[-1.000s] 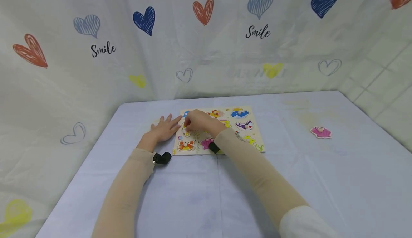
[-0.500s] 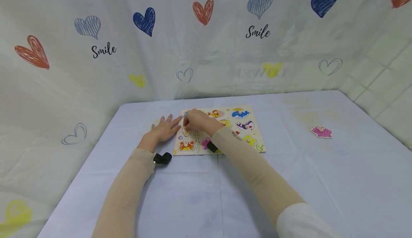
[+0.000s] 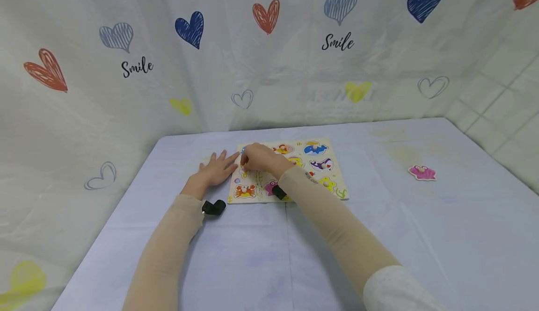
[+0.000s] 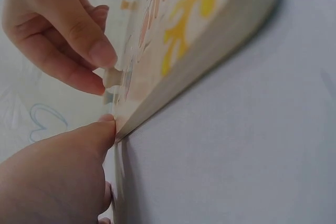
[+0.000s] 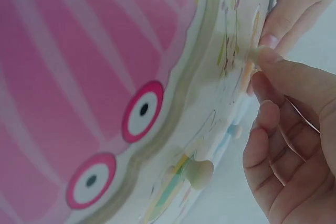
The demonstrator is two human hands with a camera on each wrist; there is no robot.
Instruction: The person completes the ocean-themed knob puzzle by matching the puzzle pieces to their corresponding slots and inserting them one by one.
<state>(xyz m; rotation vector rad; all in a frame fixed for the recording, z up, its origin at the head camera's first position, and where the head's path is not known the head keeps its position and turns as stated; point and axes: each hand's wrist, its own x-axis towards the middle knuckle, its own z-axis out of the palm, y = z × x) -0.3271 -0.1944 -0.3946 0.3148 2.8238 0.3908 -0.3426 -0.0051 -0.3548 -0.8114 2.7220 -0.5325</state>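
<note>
A wooden peg puzzle board [image 3: 303, 170] with sea-animal pieces lies on the table. My right hand [image 3: 260, 157] reaches over its left side. Thumb and forefinger pinch the small wooden knob [image 5: 254, 55] of a puzzle piece whose picture is mostly hidden by the hand. My left hand [image 3: 215, 168], fingers spread, rests at the board's left edge; in the left wrist view its thumb [image 4: 107, 124] touches that edge. A crab piece [image 3: 245, 191] sits at the near left corner. Beside it, a pink shell shape [image 5: 79, 66] on the board is bounded by a groove.
A loose pink shell piece [image 3: 422, 172] lies to the right on the white-covered table [image 3: 370, 236]. Behind the table hangs a curtain [image 3: 294, 72] printed with hearts. Black wrist cameras [image 3: 214, 207] sit on both wrists, the right one over the board.
The hands and board stay almost in place. The whole head view shifts very slightly to the right.
</note>
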